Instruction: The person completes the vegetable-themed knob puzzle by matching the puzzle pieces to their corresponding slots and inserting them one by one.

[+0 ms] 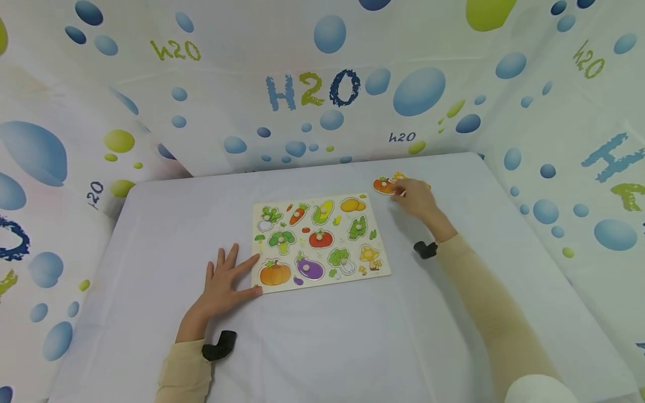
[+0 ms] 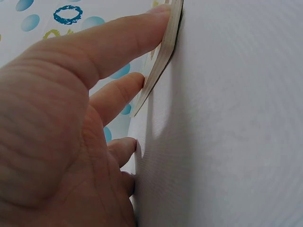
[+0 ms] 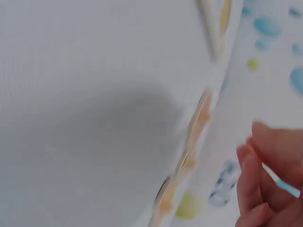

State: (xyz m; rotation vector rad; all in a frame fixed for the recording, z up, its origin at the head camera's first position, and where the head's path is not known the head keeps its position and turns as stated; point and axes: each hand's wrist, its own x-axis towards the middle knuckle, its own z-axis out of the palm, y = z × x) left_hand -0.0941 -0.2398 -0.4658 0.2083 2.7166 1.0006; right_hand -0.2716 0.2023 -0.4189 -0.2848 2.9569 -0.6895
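A vegetable puzzle board (image 1: 302, 228) lies on the white table. Knobs stand up from several of its pieces, among them the tomato (image 1: 321, 239) and the eggplant (image 1: 309, 267). My left hand (image 1: 220, 288) is spread at the board's near left corner, with thumb and index finger touching its edge (image 2: 163, 54). Over loose pieces at the far right is my right hand (image 1: 416, 198), its fingers curled and thumb and index tips close together; nothing shows between them. Beside these fingertips lie a pumpkin piece (image 1: 384, 186) and a mushroom piece (image 1: 400, 176). A yellow-orange piece (image 1: 429, 186) is mostly hidden behind the hand.
White cloth (image 1: 322, 341) covers the table. Behind it and at both sides hang white curtains (image 1: 227, 101) with blue and green drops. A black strap end (image 1: 220, 346) sticks out at the left wrist, another black part (image 1: 425, 249) at the right.
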